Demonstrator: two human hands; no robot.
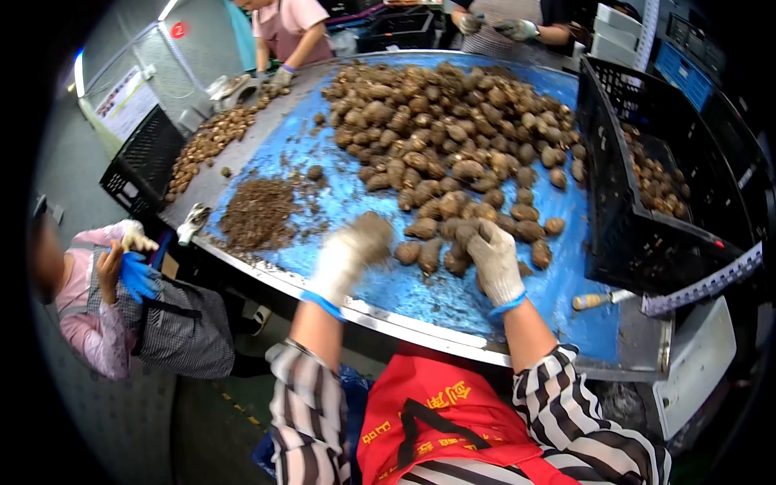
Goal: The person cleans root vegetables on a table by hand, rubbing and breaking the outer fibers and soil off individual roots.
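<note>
A large heap of brown taro corms (436, 121) covers the blue sheet (388, 295) on the table in front of me. My left hand (346, 257), in a dirty white glove, is over the sheet left of the heap's near edge. Motion smears its fingers, and whether they hold anything is not visible. My right hand (495, 263), also gloved, is at the front of the heap. Its fingers are curled over a taro corm (466, 234), with other corms touching nearby. A mound of brown dirt and scraps (259, 214) lies to the left.
A tall black crate (618, 206) with some taro stands right. A wooden-handled knife (594, 301) lies near the front edge. Smaller corms (214, 137) spill from a tipped black crate (145, 166) at left. Co-workers stand across the table; another person (121, 299) holds blue gloves at left.
</note>
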